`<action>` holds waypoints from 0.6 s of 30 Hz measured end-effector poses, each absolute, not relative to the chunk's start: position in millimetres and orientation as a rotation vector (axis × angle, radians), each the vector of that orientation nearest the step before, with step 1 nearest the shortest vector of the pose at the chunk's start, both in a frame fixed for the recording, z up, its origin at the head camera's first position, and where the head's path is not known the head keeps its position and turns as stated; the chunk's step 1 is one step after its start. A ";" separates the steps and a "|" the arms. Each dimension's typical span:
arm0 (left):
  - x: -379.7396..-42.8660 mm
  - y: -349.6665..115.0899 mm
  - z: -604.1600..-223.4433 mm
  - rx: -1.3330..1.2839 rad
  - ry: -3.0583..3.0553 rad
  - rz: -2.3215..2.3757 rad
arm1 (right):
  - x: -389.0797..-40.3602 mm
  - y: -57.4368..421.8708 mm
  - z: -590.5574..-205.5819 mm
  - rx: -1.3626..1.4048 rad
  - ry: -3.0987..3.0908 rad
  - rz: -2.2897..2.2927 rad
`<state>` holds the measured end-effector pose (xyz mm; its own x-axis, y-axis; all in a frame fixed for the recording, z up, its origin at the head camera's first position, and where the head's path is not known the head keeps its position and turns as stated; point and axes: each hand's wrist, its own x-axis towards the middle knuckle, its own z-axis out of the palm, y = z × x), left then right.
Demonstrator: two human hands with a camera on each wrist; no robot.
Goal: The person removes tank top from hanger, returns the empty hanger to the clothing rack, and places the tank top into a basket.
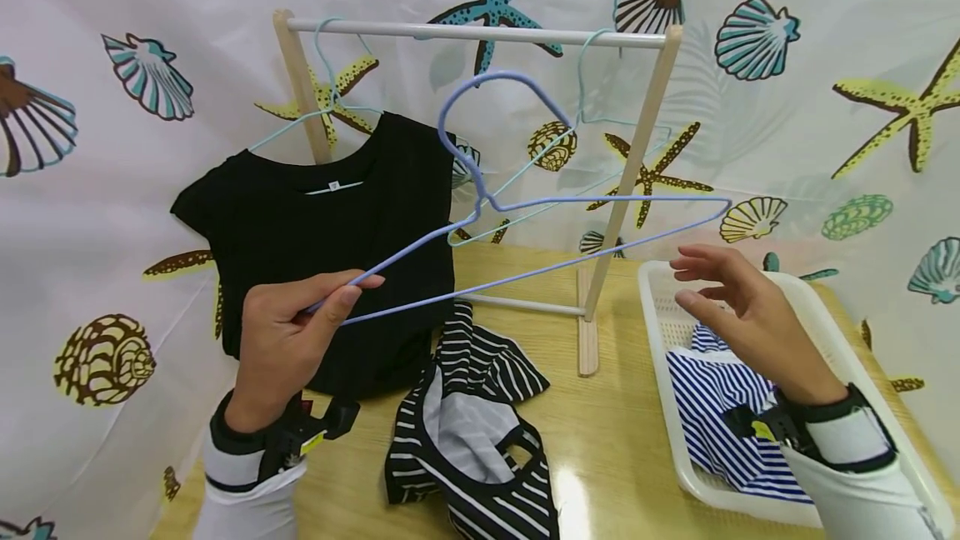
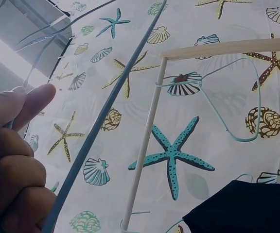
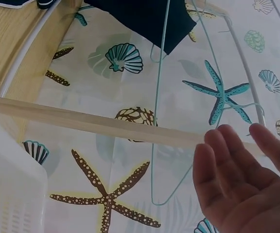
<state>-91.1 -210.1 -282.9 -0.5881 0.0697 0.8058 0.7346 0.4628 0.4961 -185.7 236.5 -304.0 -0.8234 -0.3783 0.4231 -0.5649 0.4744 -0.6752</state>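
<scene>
A blue clothes hanger (image 1: 525, 277) is held up in front of the rack, its hook at the top. My left hand (image 1: 281, 340) pinches its left corner between thumb and fingers; the left wrist view shows the same left hand (image 2: 13, 160) with the hanger's bar (image 2: 101, 116) crossing beside it. Past the hanger's other end, my right hand (image 1: 757, 327) is raised over the basket with loosely bent fingers and nothing in it. A black and white striped garment (image 1: 480, 440) lies crumpled on the table between the hands.
A small rack (image 1: 480, 33) carries a black top (image 1: 330, 232) on a light-green hanger and another light-green hanger (image 1: 581, 77) without clothing. On the right, a white basket (image 1: 663, 357) contains blue and white striped clothing (image 1: 720, 415). A shell-patterned curtain (image 1: 810, 132) hangs behind.
</scene>
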 end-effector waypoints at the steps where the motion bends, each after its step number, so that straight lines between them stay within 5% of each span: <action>1: -91.0 -210.6 -282.0 -0.664 -1.963 -1.150 | -190.1 234.9 -303.2 0.812 -2.526 1.264; 18: -94.8 -224.2 -278.1 -0.500 -1.820 -1.165 | -276.9 212.1 -302.8 0.617 -2.700 1.446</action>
